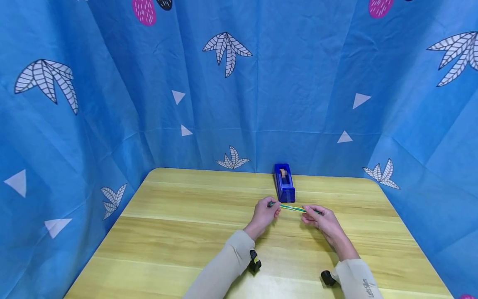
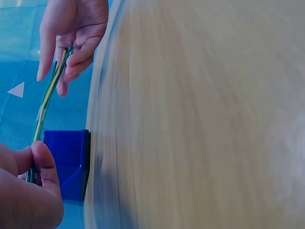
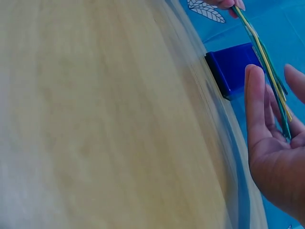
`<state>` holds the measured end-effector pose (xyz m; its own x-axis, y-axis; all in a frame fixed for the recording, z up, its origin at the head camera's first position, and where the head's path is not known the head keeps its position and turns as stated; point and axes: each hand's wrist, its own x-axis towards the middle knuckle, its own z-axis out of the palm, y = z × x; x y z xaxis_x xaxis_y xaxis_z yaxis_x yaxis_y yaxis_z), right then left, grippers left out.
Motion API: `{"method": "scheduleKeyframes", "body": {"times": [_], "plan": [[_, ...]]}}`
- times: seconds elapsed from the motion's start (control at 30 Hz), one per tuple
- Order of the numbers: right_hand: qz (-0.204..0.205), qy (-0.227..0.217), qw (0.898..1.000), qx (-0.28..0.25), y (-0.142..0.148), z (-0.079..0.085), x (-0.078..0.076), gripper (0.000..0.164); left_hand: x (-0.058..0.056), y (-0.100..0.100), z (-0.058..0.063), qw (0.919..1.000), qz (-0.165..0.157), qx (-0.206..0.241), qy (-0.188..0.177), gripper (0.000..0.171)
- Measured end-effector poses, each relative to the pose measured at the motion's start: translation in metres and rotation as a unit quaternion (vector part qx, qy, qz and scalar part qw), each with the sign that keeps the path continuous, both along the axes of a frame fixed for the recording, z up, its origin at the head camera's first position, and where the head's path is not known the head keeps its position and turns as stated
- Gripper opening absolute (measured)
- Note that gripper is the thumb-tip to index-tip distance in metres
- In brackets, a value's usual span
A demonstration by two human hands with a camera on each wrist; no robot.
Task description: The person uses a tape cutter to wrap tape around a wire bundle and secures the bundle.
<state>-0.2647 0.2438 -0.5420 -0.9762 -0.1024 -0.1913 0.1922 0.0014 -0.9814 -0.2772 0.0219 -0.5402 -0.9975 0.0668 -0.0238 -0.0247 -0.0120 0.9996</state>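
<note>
A bundle of thin green and yellow strands (image 1: 293,208), like wires, spans the space between the two hands above the table. My left hand (image 1: 264,214) pinches one end between thumb and forefinger. In the left wrist view, a pale, shiny band, perhaps clear tape, shows around the middle of the strands (image 2: 42,112). My right hand (image 3: 279,155) is around the other end, thumb and fingers spread apart, with the loose tips lying between them near the palm. Just behind the hands stands a blue tape dispenser (image 1: 286,194) with a roll in it.
The wooden table (image 1: 179,241) has rounded far corners. A blue patterned curtain (image 1: 298,83) hangs behind it and along both sides. The dispenser is close to the table's far edge. Black camera mounts (image 1: 254,262) sit at both wrists.
</note>
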Motion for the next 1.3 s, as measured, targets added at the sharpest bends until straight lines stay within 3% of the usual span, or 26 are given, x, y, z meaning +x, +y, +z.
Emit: {"method": "scheduleKeyframes", "body": {"times": [0.33,0.63,0.93,1.3], "plan": [[0.006,-0.021,1.0,0.016,0.0004,-0.0003,-0.0013,0.056,-0.0001,0.0014,0.0008,0.9999,0.004,-0.002,0.015,0.01],[-0.005,-0.018,1.0,0.003,-0.0005,0.0007,-0.0035,0.034,0.0027,0.0018,0.0038,0.9998,0.006,-0.012,0.015,0.01],[-0.016,-0.004,1.0,0.006,0.0003,0.0022,-0.0041,0.02,0.0,-0.0005,0.0011,0.9996,-0.001,-0.023,-0.017,0.016],[-0.032,0.035,0.998,0.034,-0.0009,0.0078,-0.0042,0.019,-0.0058,-0.0006,-0.0035,0.9995,-0.006,-0.006,-0.03,0.025]]}}
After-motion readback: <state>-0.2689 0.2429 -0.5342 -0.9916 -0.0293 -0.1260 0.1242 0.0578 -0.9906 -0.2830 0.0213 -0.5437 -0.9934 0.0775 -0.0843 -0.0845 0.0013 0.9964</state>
